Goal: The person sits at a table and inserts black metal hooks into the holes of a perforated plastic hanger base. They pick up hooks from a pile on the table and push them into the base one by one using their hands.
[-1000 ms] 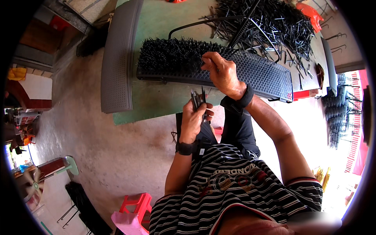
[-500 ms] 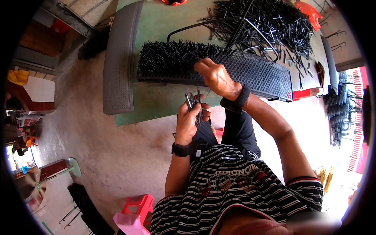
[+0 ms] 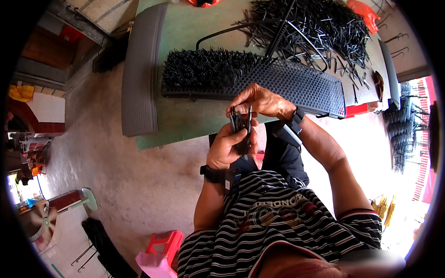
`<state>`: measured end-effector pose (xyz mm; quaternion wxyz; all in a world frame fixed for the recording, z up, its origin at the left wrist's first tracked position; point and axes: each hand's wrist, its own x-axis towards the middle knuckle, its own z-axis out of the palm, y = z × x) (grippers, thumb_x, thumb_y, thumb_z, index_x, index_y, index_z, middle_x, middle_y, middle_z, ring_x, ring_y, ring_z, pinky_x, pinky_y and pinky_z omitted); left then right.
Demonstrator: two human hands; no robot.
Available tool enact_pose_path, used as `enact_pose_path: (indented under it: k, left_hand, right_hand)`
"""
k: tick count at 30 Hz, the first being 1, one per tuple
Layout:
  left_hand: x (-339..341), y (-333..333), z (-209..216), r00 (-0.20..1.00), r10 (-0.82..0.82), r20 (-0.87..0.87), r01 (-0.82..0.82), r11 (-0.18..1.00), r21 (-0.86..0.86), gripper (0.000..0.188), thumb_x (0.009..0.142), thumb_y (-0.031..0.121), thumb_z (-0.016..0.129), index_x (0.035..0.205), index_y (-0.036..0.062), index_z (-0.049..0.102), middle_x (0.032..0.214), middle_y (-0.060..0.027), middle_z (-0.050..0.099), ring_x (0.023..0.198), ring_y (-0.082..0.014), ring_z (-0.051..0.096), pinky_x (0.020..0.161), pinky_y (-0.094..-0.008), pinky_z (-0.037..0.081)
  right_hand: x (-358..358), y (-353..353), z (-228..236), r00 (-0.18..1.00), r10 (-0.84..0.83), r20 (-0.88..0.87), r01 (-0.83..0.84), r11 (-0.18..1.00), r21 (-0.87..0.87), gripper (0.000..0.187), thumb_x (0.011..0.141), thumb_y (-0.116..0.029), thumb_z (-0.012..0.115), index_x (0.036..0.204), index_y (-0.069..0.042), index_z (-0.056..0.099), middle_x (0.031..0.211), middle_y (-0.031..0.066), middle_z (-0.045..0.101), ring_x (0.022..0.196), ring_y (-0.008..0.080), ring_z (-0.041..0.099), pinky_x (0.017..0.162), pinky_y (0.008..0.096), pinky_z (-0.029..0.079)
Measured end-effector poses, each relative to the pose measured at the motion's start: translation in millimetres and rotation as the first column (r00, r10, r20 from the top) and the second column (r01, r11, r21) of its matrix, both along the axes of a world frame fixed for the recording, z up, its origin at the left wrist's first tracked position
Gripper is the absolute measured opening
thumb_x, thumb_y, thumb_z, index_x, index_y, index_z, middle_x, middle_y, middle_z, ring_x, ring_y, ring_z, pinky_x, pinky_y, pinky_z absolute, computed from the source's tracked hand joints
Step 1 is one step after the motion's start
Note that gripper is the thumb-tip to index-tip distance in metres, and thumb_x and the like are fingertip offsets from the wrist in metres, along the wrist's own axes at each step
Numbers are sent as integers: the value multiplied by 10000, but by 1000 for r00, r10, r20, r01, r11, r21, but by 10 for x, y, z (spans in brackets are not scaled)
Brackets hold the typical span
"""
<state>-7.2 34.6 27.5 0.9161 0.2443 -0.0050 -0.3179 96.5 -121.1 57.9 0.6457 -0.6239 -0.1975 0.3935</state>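
Two hands over a fistful of black strips at the table's near edge

So I was standing there watching, and both hands were together just off the near edge of the green table. The left hand had its thumb and fingers wrapped around a bundle of thin dark strips, tips poking up. The right hand was bent over the top of that bundle, fingers curled in by the tips. Honestly couldn't tell whether it had a strip pinched or was just touching them. Each wrist had a black band on it, and the right one carried a chunky dark block.

Right beyond the hands, a long black perforated panel lay along the near edge of the table. Its left part was thick with spiky black bristles, while the right part showed rows of holes. A bent black rod ran behind it, on the side away from the person.

Toward the far right corner of the table was a big messy pile of loose black pieces, a few strays spilling toward the right edge, with a red-orange bag beside it. A curved grey panel with tiny holes ran down the table's left edge. Down on the floor: a red stool.
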Motion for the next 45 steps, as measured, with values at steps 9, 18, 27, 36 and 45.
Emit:
enact_pose_path:
  k: [9,18,27,36,45]
  left_hand:
    - [-32,-22,-212,996,74,-54,-61,975,214,293,904,135,537,1155,-14,514,807,-86,600,643,-196,594,550,-291,478]
    - [-22,1,-316,926,331,-181,-230,876,423,241,898,125,548,1104,3,577,858,-97,640,666,-176,615,576,-288,505]
    - [-14,11,-275,921,352,-168,-256,872,418,260,896,126,553,1123,0,560,858,-94,634,697,-190,636,612,-309,538]
    - [100,-134,-68,970,230,-81,-173,883,436,221,902,100,537,1096,1,572,856,-100,635,678,-173,629,583,-275,518]
    - [181,-416,-153,984,155,-90,-94,874,477,240,892,117,558,1105,8,580,862,-94,636,695,-178,630,585,-276,514]
  right_hand:
    - [67,36,-47,796,-601,76,587,796,145,160,910,-154,549,925,1,586,795,71,653,547,97,567,480,202,454]
    - [33,241,-137,393,-576,717,674,711,201,191,871,1,517,1060,-12,492,726,99,632,660,168,670,539,269,507]
    - [103,267,-240,194,-52,980,518,853,-57,119,790,1,589,907,-23,590,849,117,594,695,307,607,573,370,497]
    - [39,-22,42,797,59,601,229,891,-391,166,791,-163,653,850,-8,667,721,85,630,653,177,629,557,275,474]
    - [113,-367,145,667,-622,410,683,731,-2,128,827,-97,603,842,29,613,719,100,661,509,87,577,497,219,477]
